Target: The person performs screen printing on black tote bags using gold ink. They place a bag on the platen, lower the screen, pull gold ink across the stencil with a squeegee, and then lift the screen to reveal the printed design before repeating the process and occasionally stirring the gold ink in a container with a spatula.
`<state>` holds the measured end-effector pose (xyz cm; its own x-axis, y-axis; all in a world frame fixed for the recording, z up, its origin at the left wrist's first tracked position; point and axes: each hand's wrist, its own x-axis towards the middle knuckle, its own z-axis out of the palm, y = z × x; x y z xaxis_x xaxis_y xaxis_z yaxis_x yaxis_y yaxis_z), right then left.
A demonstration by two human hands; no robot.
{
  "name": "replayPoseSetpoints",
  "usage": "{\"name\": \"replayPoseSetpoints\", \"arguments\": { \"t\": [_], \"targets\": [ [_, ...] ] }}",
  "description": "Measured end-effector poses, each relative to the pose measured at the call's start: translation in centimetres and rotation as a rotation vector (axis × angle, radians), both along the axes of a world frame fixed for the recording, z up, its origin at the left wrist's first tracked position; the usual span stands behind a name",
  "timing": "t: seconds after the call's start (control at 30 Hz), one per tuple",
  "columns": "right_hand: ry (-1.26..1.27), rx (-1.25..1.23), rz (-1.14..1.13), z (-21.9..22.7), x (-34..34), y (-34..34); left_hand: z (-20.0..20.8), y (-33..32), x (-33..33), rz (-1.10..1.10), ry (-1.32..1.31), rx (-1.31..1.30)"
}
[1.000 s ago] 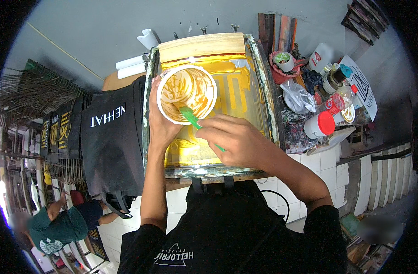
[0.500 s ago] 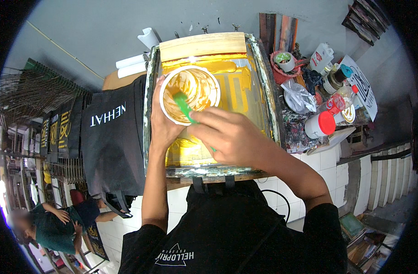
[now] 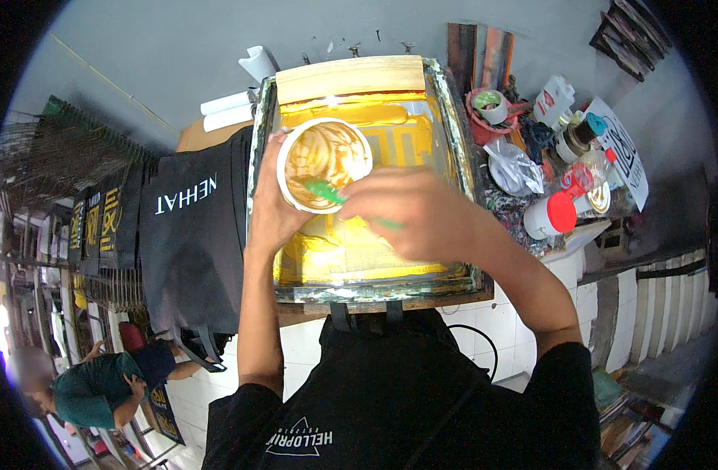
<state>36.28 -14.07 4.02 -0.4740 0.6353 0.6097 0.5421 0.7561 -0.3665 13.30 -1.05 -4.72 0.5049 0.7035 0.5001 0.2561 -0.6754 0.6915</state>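
My left hand (image 3: 271, 205) is wrapped round a white plastic tub (image 3: 331, 150), tilted so that its inside shows, streaked with yellow-brown ink. In my right hand (image 3: 418, 210), blurred by motion, is a green spatula (image 3: 323, 190); its blade lies inside the tub near the lower rim. Both hands are above a screen-printing frame (image 3: 375, 292) with paint-crusted edges. Yellow ink (image 3: 378, 115) is spread across its mesh, thickest at the far end. A wooden-handled squeegee (image 3: 351, 77) rests across that far end.
Black bags (image 3: 194, 235) lie left of the frame. On the right stand a red-lidded jar (image 3: 551, 216), a plastic bag (image 3: 514, 167), bottles and a red basket (image 3: 484, 125). Another person (image 3: 100, 388) is at the lower left, beside drying racks.
The spatula has swung to lie flatter and lower in the tub, and my right hand has moved to the right. The tub has shifted slightly left and tilted.
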Motion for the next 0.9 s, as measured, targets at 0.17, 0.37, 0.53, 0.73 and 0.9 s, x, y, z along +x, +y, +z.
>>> {"name": "replayPoseSetpoints", "arguments": {
  "t": [0.17,0.37,0.53,0.73,0.9],
  "targets": [
    [1.023,-0.659,-0.234,-1.8,4.4,-2.6,2.2,0.1,-3.5,0.286,0.2,0.23],
    [1.117,-0.696,-0.304,-6.9,5.1,-3.2,2.5,-0.4,-8.1,0.418,0.15,0.16],
    [0.208,-0.208,-0.304,-9.1,1.1,-3.1,2.1,-1.7,-10.1,0.53,0.088,0.122],
    [-0.123,-0.117,-0.198,-11.4,-2.4,-0.8,1.8,-2.7,-10.6,0.57,0.037,0.056],
    [-0.111,-0.074,-0.13,-11.0,-5.1,1.5,2.4,-2.9,-11.1,0.579,-0.031,0.054]
  ]
}}
